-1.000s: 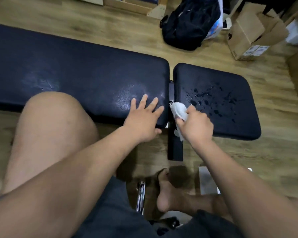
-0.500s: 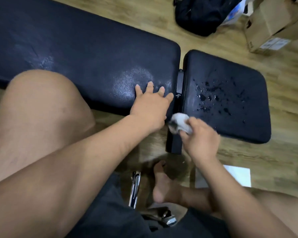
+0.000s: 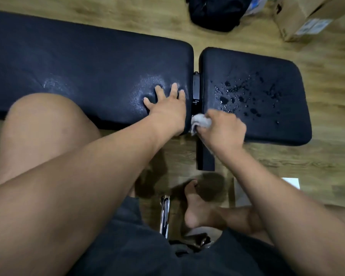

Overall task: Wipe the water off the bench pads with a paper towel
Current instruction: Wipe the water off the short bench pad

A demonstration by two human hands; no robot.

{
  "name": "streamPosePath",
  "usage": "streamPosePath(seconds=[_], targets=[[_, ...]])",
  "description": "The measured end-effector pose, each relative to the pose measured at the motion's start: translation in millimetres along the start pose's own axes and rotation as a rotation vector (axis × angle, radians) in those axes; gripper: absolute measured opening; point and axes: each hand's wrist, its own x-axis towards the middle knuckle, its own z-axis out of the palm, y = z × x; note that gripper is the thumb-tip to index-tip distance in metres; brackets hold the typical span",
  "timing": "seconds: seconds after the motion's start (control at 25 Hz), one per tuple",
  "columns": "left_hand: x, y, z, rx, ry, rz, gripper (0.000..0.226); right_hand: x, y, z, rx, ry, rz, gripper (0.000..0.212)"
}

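Two dark blue bench pads lie side by side over a wooden floor. The long pad point(image 3: 84, 62) on the left shows a damp smear near its right end. My left hand point(image 3: 167, 108) presses flat on that end, fingers spread. The short pad point(image 3: 257, 120) on the right carries several water drops point(image 3: 245, 94) in its middle. My right hand point(image 3: 223, 130) grips a crumpled white paper towel point(image 3: 200, 122) at the short pad's near left corner, beside the gap between the pads.
A black hinge bracket point(image 3: 196, 86) and a black frame bar point(image 3: 204, 158) sit between the pads. On the floor beyond are a black backpack point(image 3: 215, 12) and a cardboard box point(image 3: 307, 14). My knee point(image 3: 46, 132) and bare foot point(image 3: 197, 208) are below the bench.
My right hand with the towel pulled back off the short pad's left edge, then returned to its near left corner. My left hand stayed pressed on the long pad. The view shifted.
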Motion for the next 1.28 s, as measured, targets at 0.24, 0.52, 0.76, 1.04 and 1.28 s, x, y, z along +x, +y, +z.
streamPosePath(seconds=[0.24, 0.52, 0.76, 1.04, 1.28], targets=[[-2, -1, -6, 0.056, 0.0, -0.003, 0.116, -3, -7, 0, 0.124, -0.046, 0.143, 0.034], [14, 8, -13, 0.044, -0.084, -0.052, 0.13, 42, -4, -7, 0.103, -0.101, 0.11, 0.027], [18, 6, -14, 0.084, -0.084, -0.05, 0.131, -19, 13, -8, 0.081, -0.178, 0.053, 0.032], [20, 6, -18, 0.173, -0.076, -0.006, 0.134, 52, -9, -4, 0.153, -0.145, 0.113, 0.029], [18, 9, -18, 0.096, -0.064, -0.065, 0.129, -5, 18, -16, -0.029, -0.242, -0.075, 0.04]])
